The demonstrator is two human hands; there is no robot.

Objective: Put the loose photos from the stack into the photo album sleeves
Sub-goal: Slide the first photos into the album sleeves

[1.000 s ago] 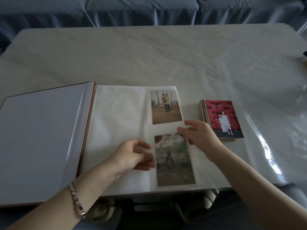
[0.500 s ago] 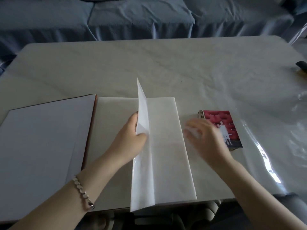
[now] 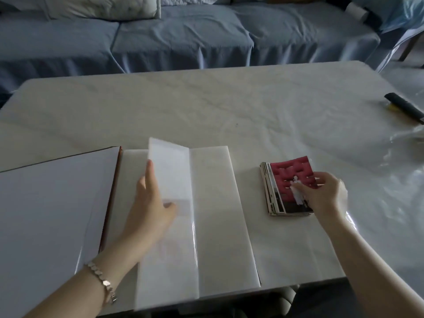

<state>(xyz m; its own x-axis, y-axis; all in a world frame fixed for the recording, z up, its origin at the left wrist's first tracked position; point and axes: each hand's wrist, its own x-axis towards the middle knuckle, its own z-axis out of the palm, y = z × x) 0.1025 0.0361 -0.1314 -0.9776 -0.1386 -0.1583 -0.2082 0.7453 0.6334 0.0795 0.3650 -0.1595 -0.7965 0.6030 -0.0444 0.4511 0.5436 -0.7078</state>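
The photo album (image 3: 218, 203) lies open at the table's near edge, its cover (image 3: 52, 203) spread flat to the left. A translucent sleeve page (image 3: 169, 171) stands half-turned above the middle. My left hand (image 3: 146, 207) holds that page, fingers on its left face and the thumb showing through it. The exposed right page shows no photos. To the right of the album sits the stack of loose photos (image 3: 269, 193). Its top photo (image 3: 289, 175) has a red background and curls up at the far end. My right hand (image 3: 325, 196) pinches this photo at its right edge.
The pale marble-look table (image 3: 206, 111) carries a clear plastic film (image 3: 390, 168) wrinkled at the right. A black bar-shaped object (image 3: 403, 106) lies at the far right edge. A blue-covered sofa (image 3: 183, 37) runs behind the table.
The page holding two photos has been flipped over leftward by my left hand. My right hand left the album and took hold of the stack's top photo. The camera tilted up.
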